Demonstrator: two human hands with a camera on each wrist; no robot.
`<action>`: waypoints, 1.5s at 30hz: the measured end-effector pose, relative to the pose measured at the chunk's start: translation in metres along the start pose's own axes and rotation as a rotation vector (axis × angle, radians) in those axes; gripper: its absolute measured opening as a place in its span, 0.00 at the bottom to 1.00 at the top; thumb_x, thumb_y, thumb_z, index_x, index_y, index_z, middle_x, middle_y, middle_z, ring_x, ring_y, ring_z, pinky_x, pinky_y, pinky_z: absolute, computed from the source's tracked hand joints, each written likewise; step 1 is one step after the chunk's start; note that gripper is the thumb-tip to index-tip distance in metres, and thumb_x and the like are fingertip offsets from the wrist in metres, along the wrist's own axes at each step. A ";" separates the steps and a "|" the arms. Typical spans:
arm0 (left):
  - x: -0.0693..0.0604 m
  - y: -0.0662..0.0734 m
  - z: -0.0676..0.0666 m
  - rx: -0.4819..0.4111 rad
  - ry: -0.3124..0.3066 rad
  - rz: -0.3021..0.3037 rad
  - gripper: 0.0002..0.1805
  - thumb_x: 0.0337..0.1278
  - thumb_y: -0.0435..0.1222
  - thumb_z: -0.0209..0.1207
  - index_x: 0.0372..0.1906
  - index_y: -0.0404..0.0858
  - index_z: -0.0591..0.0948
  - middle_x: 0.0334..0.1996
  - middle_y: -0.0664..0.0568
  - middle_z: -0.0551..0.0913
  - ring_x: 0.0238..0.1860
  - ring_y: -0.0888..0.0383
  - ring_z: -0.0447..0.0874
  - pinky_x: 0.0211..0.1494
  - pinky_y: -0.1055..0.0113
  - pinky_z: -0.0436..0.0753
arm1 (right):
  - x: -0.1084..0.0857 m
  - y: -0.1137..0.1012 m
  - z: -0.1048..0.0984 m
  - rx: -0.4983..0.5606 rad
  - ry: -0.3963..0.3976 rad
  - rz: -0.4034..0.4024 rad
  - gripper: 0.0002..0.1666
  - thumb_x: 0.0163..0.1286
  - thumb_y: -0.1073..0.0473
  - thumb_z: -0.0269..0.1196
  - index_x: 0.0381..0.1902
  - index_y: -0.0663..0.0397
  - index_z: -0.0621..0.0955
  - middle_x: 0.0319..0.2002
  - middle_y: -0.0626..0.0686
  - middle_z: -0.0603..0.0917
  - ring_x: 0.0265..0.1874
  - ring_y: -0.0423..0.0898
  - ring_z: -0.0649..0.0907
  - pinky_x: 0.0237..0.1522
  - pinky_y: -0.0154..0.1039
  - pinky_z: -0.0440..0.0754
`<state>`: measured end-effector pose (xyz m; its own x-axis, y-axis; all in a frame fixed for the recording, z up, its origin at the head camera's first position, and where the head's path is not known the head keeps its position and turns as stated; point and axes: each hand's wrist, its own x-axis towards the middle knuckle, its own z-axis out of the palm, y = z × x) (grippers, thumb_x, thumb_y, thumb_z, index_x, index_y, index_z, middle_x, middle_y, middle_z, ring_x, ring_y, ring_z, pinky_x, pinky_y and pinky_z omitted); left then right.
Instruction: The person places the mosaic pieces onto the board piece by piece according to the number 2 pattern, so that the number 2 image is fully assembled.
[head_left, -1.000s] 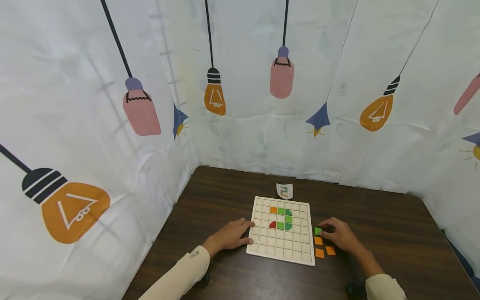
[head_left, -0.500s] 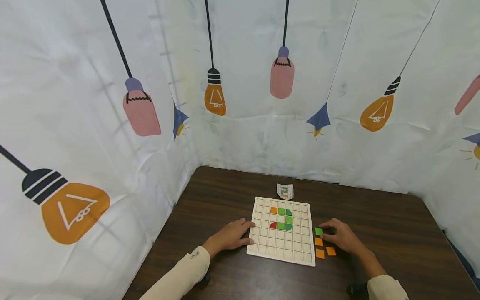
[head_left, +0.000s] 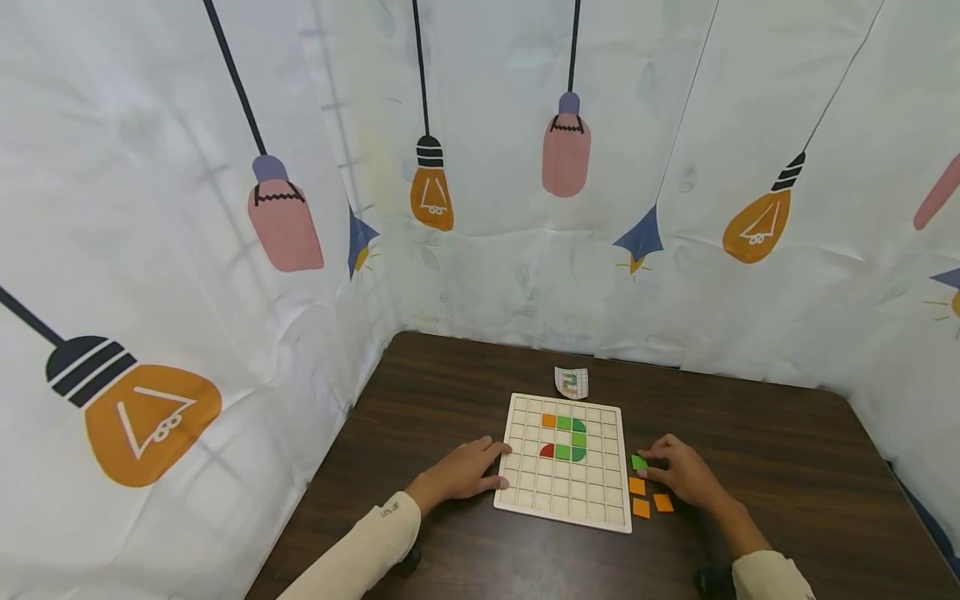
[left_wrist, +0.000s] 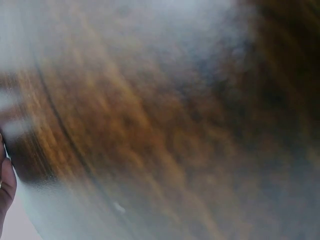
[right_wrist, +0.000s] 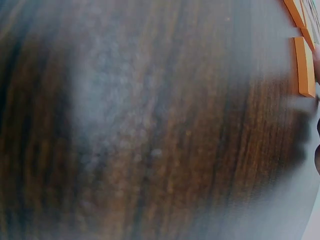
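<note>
**Dressed in Cream**

I'm seeing a cream left sleeve (head_left: pixel 360 550) bearing small dark lettering (head_left: pixel 391 508) near its cuff, and I'm matching it with a cream right sleeve (head_left: pixel 772 577). Black pieces (head_left: pixel 715 582), too dim for detail, are showing beside both cuffs. Left hand (head_left: pixel 465 468) and right hand (head_left: pixel 686 473) are appearing bare.

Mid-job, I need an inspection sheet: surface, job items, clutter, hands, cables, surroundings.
Surface: glossy dark brown wood-grain table.
Job items: square cream gridded board holding seven flat orange, red and green tiles; three loose orange square tiles to its right; small white patterned card beyond its far edge.
Clutter: nothing seen.
Hands: left hand touches the board's left edge; right hand pinches a bright green square tile.
Cables: nothing seen.
Surroundings: white backdrop printed with hanging lamps.
</note>
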<state>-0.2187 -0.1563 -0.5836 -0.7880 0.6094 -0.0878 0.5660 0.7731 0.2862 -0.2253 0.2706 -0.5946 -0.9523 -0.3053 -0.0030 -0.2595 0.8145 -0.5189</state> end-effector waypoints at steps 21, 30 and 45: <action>0.000 0.000 0.000 -0.001 -0.016 -0.003 0.34 0.67 0.60 0.56 0.71 0.49 0.70 0.49 0.55 0.77 0.45 0.61 0.77 0.56 0.59 0.77 | 0.001 0.007 0.002 0.104 -0.019 0.022 0.14 0.63 0.52 0.72 0.43 0.51 0.85 0.27 0.42 0.78 0.26 0.35 0.73 0.32 0.33 0.70; 0.001 0.000 0.000 0.007 -0.008 0.001 0.33 0.66 0.59 0.57 0.70 0.49 0.70 0.49 0.54 0.77 0.45 0.61 0.77 0.54 0.59 0.77 | 0.002 0.002 -0.001 0.105 0.017 0.035 0.12 0.63 0.56 0.72 0.42 0.52 0.85 0.26 0.41 0.81 0.26 0.36 0.75 0.31 0.33 0.73; 0.002 -0.001 0.000 0.013 -0.013 0.003 0.33 0.67 0.59 0.57 0.70 0.48 0.71 0.48 0.54 0.77 0.44 0.61 0.76 0.55 0.59 0.77 | -0.001 -0.006 -0.003 0.139 0.058 0.059 0.17 0.63 0.61 0.72 0.50 0.56 0.85 0.30 0.44 0.82 0.30 0.39 0.77 0.33 0.33 0.73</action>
<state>-0.2206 -0.1557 -0.5838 -0.7832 0.6139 -0.0991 0.5716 0.7735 0.2738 -0.2234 0.2676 -0.5885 -0.9740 -0.2263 0.0102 -0.1816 0.7527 -0.6328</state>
